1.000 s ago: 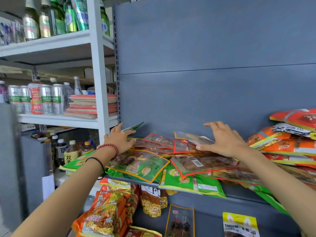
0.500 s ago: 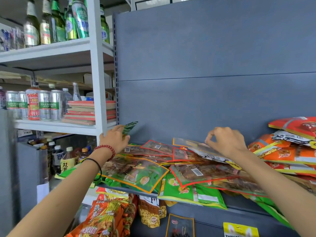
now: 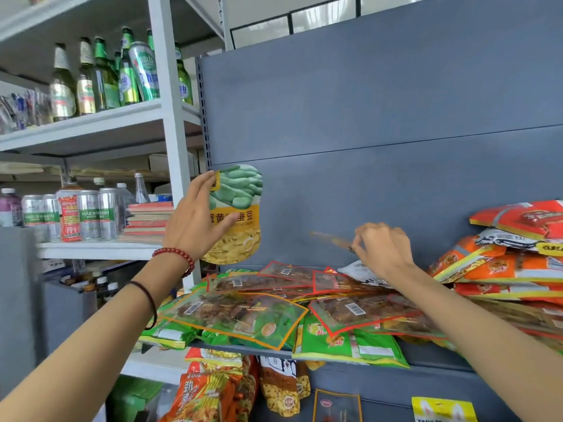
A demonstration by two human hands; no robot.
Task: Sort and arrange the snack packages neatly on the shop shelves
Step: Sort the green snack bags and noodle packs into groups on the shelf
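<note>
My left hand (image 3: 195, 220) grips a green and yellow broad-bean packet (image 3: 239, 214) and holds it upright in front of the grey back panel, above the pile. My right hand (image 3: 382, 248) pinches a thin, blurred clear packet (image 3: 332, 240) by its edge, lifted above the shelf. Below both hands lies a loose pile of flat snack packets (image 3: 243, 312) with red, orange and green borders on the grey shelf (image 3: 243, 350). A stack of orange packets (image 3: 499, 263) is heaped at the right.
A white rack at the left carries beer bottles (image 3: 103, 77) on top, cans (image 3: 88, 214) and a stack of flat red boxes (image 3: 149, 222) below. More snack bags (image 3: 207, 391) hang or lie under the grey shelf. The grey back panel (image 3: 380, 132) is bare above the pile.
My left hand has pulled the green broad-bean packet out from the back left and raised it upright. My right hand has lifted a thin clear packet off the pile.
</note>
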